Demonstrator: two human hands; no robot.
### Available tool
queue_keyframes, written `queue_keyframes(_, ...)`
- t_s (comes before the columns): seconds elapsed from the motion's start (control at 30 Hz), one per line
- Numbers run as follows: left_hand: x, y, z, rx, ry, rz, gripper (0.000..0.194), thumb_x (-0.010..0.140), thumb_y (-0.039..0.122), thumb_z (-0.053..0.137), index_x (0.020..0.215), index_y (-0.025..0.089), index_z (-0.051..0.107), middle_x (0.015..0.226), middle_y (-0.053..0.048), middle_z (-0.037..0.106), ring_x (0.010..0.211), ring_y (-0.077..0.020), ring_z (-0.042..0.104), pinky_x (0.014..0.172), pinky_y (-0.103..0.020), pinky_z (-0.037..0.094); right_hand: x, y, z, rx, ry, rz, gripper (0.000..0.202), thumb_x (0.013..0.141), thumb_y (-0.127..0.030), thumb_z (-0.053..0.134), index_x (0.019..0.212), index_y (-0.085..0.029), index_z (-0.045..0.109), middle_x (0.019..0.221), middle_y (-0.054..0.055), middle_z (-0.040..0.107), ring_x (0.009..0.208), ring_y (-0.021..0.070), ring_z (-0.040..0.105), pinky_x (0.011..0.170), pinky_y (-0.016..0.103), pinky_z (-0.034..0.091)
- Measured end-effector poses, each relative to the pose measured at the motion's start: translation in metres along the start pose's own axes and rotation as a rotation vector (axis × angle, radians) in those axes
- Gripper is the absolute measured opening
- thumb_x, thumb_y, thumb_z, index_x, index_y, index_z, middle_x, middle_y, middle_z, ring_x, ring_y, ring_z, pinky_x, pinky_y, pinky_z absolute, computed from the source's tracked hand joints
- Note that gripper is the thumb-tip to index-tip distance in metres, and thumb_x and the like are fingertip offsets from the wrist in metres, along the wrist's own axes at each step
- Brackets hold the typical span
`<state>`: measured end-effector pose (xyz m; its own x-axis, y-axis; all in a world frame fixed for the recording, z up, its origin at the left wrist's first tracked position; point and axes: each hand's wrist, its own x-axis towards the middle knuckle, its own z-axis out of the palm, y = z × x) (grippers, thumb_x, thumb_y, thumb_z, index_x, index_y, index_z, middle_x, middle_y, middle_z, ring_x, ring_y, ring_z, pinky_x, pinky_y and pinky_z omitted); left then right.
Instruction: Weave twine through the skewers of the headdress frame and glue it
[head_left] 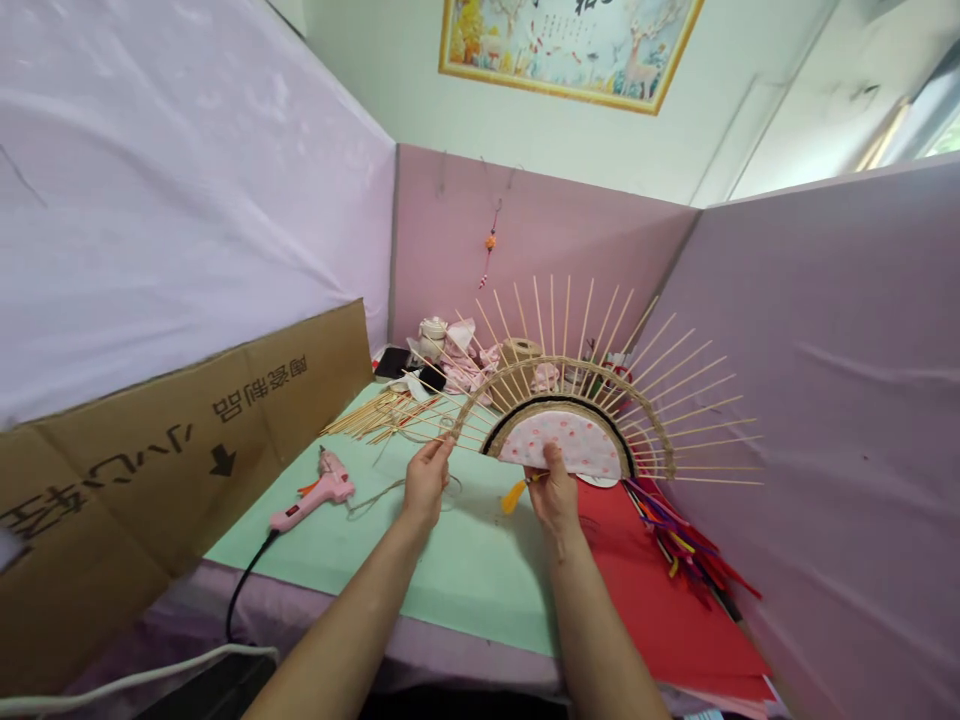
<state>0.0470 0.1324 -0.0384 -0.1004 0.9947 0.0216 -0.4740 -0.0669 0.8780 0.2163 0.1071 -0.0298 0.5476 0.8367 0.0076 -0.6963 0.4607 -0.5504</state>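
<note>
Above the green mat [450,560], the half-round fan of bamboo sticks [577,420] stands upright, twine band woven, pink cloth centre fitted. Left hand [426,485] pinches its left end; right hand [555,490] grips the base. Loose sticks [375,412] remain behind it.

The cardboard sheet [180,440] bears upside-down Chinese characters and an arrow.

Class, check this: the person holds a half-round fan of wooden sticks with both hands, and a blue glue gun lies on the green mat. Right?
Not quite. In the head view the glue gun on the green mat is pink, not blue. Both the left hand and right hand do hold the half-round fan of wooden sticks.
</note>
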Motion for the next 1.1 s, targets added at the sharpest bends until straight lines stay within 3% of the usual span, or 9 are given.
queue_keyframes(0.07, -0.001, 0.001, 0.0, -0.046, -0.004, -0.005, 0.042, 0.058, 0.05, 0.077, 0.063, 0.015, 0.055, 0.048, 0.011, 0.023, 0.043, -0.0037, 0.016, 0.042, -0.021, 0.013, 0.0, 0.001, -0.002, -0.011, -0.008, 0.004, 0.041, 0.056, -0.02, 0.083, 0.091, -0.024, 0.061, 0.078, -0.009, 0.072, 0.072, 0.0107, 0.069, 0.066, 0.023, 0.058)
queue_keyframes(0.17, -0.001, 0.0, 0.0, -0.068, 0.007, 0.014, 0.043, 0.057, 0.05, 0.078, 0.06, 0.015, 0.053, 0.051, 0.01, 0.03, 0.044, -0.0034, 0.019, 0.042, -0.021, 0.015, 0.001, 0.003, -0.003, -0.046, -0.028, -0.007, 0.036, 0.06, -0.022, 0.081, 0.09, -0.024, 0.062, 0.078, -0.008, 0.072, 0.072, 0.0112, 0.069, 0.066, 0.024, 0.057)
queue_keyframes(0.4, -0.008, -0.001, -0.001, 0.075, 0.047, 0.103, 0.038, 0.068, 0.052, 0.069, 0.075, 0.015, 0.062, 0.052, 0.007, 0.039, 0.046, -0.0056, 0.028, 0.044, -0.021, 0.021, 0.003, 0.003, -0.005, -0.02, -0.018, -0.017, 0.031, 0.062, -0.023, 0.081, 0.086, -0.024, 0.062, 0.077, -0.008, 0.072, 0.072, 0.0104, 0.068, 0.067, 0.023, 0.057)
queue_keyframes(0.53, -0.018, 0.003, -0.005, 0.194, -0.071, 0.1, 0.038, 0.073, 0.048, 0.065, 0.095, 0.017, 0.062, 0.053, 0.006, 0.047, 0.047, -0.0083, 0.039, 0.047, -0.021, 0.03, 0.005, 0.002, -0.006, -0.079, -0.036, -0.047, 0.032, 0.062, -0.026, 0.081, 0.088, -0.024, 0.061, 0.078, -0.008, 0.072, 0.078, 0.0109, 0.068, 0.074, 0.026, 0.056)
queue_keyframes(0.63, -0.023, 0.015, -0.017, 0.308, -0.145, 0.055, 0.037, 0.07, 0.042, 0.066, 0.095, 0.016, 0.064, 0.057, 0.003, 0.054, 0.046, -0.0086, 0.04, 0.046, -0.021, 0.03, 0.005, 0.0, -0.006, -0.082, -0.033, -0.055, 0.033, 0.06, -0.025, 0.082, 0.085, -0.024, 0.061, 0.075, -0.01, 0.071, 0.074, 0.0093, 0.067, 0.07, 0.023, 0.055)
queue_keyframes(0.8, -0.025, 0.045, -0.036, 0.463, -0.16, 0.07, 0.03, 0.068, 0.041, 0.066, 0.083, 0.015, 0.068, 0.055, 0.001, 0.054, 0.05, -0.0119, 0.045, 0.049, -0.024, 0.032, 0.003, -0.003, -0.005, -0.085, -0.019, -0.067, 0.027, 0.061, -0.024, 0.082, 0.076, -0.022, 0.06, 0.065, -0.011, 0.066, 0.061, 0.008, 0.062, 0.062, 0.021, 0.053)
queue_keyframes(1.0, -0.032, 0.064, -0.039, 0.592, -0.327, 0.127, 0.029, 0.076, 0.039, 0.06, 0.091, 0.016, 0.07, 0.057, 0.0, 0.056, 0.056, -0.0139, 0.048, 0.055, -0.025, 0.035, 0.004, -0.004, -0.007, -0.082, -0.043, -0.047, 0.031, 0.06, -0.027, 0.083, 0.082, -0.023, 0.062, 0.068, -0.012, 0.067, 0.067, 0.0067, 0.063, 0.066, 0.02, 0.052)
queue_keyframes(1.1, -0.03, 0.076, -0.044, 0.663, -0.333, 0.146, 0.03, 0.075, 0.038, 0.062, 0.094, 0.017, 0.071, 0.057, 0.0, 0.056, 0.054, -0.0139, 0.047, 0.054, -0.025, 0.035, 0.004, -0.004, -0.007, -0.076, -0.041, -0.049, 0.031, 0.059, -0.024, 0.083, 0.082, -0.023, 0.063, 0.072, -0.011, 0.069, 0.071, 0.0077, 0.065, 0.068, 0.021, 0.053)
